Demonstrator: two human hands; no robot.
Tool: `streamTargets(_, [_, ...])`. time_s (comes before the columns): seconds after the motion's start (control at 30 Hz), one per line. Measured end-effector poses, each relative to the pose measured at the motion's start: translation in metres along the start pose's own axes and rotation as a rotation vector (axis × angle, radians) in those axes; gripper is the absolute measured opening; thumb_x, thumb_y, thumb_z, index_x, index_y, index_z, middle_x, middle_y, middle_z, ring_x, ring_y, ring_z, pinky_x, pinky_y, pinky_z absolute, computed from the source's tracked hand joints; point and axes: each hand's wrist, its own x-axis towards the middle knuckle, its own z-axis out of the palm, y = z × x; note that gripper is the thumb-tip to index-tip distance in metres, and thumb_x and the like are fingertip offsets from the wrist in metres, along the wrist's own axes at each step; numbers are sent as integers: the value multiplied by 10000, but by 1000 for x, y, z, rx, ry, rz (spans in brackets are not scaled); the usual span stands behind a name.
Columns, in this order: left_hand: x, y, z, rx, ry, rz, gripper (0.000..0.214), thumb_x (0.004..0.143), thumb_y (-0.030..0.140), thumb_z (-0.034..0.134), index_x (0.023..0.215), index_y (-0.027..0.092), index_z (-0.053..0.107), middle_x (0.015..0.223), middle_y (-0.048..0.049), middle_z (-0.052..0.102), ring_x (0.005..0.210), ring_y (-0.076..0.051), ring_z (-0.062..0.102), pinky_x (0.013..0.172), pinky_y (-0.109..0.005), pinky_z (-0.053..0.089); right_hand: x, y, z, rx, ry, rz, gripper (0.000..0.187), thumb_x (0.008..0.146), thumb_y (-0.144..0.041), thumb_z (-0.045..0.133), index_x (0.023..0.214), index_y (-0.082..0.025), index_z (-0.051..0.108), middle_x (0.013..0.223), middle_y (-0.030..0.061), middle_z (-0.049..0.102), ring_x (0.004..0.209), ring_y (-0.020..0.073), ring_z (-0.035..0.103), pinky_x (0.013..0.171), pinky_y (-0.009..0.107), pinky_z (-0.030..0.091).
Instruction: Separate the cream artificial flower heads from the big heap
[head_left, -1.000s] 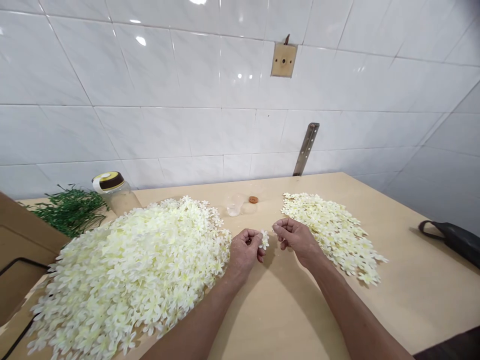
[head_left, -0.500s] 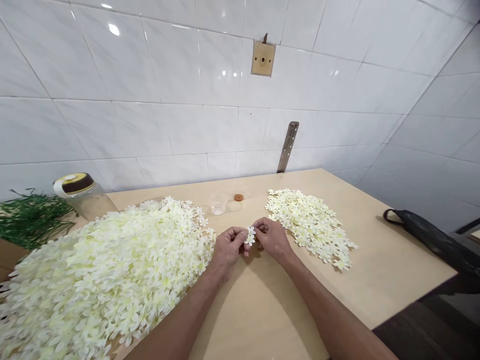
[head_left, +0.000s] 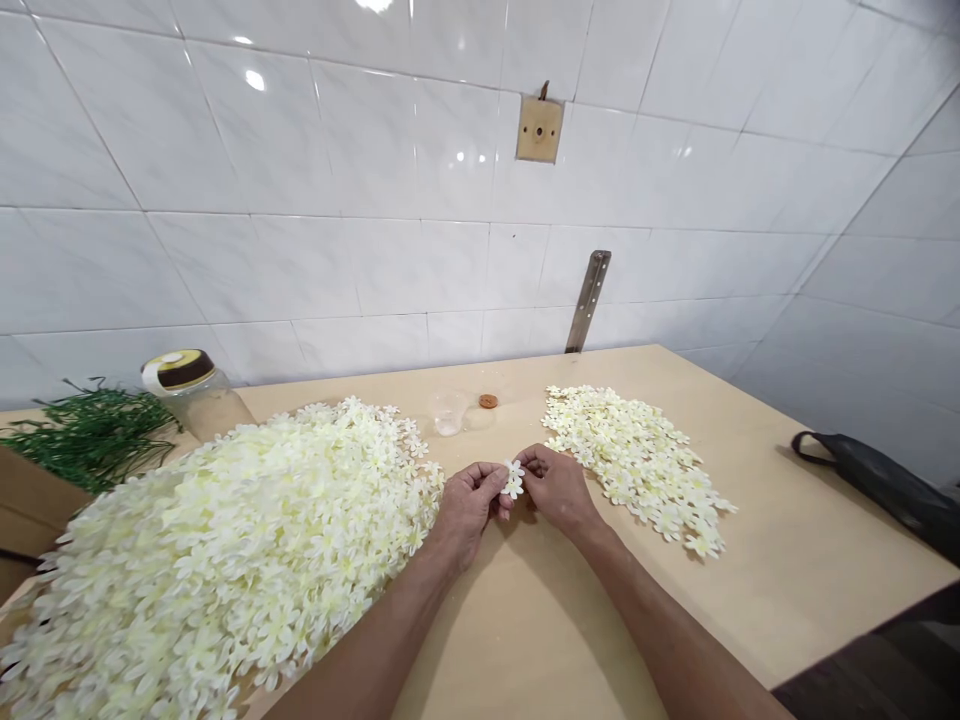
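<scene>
While both hands meet mid-tabletop, the left hand point(head_left: 466, 502) and right hand point(head_left: 556, 487) pinch one small cream-white fabric flower point(head_left: 513, 479) — fingertips clamped on it.

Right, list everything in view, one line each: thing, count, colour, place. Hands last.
table: one, light wood, foreground
tiled wall: one, white, behind table
large flower pile: one, cream-white, table's left
small flower pile: one, cream-white, table's right
single flower: one, cream-white, pinched at centre
jar: one, clear, brown-yellow lid, behind large pile
green stems: one bunch, green, far left
clear cup: one, transparent, back middle
small disc: one, brown, beside cup
metal strip: one, grey, leaning on wall
wall plate: one, tan, high on wall
black bag: one, black, far right
box: one, brown, left edge
left hand: one, pinching the single flower
right hand: one, pinching the single flower
</scene>
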Motion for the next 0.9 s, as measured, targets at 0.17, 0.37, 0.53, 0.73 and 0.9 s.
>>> streamTargets(0.17, [2,0,1,-4,43,17,371,680,423,802,804,114,638,538,2,604,426,-67,496,468,-193,377,-1,-10,-4,226,-66,150,231,774,-415,649,806,-186,656,588,-11,620,455,128,557,443,249,483])
streamTargets(0.37, [1,2,1,-35,36,9,374,669,417,810,810,119,634,535,8,603,422,-73,495,458,-201,382,0,-10,-9,462,-132,193,373,721,-500,749,869,-173,649,560,-35,589,432,101,511,417,225,423])
streamTargets(0.53, [1,1,0,-50,2,28,337,685,397,804,790,122,639,550,12,589,465,-79,509,465,-200,408,0,-12,-13,564,-174,211,382,703,-502,783,840,-170,654,578,-29,579,484,93,494,451,218,419])
streamTargets(0.73, [2,-3,-1,30,11,41,323,711,405,778,796,132,628,555,11,589,443,-83,514,453,-204,418,0,-12,-16,554,-259,209,414,728,-525,767,917,-172,663,590,-26,579,505,98,503,460,218,427])
streamTargets(0.9, [4,-5,1,74,5,52,347,704,436,770,807,137,628,539,6,594,433,-91,514,430,-202,418,1,-11,-20,540,-294,147,444,709,-491,791,990,-173,660,643,-22,601,539,105,536,468,220,454])
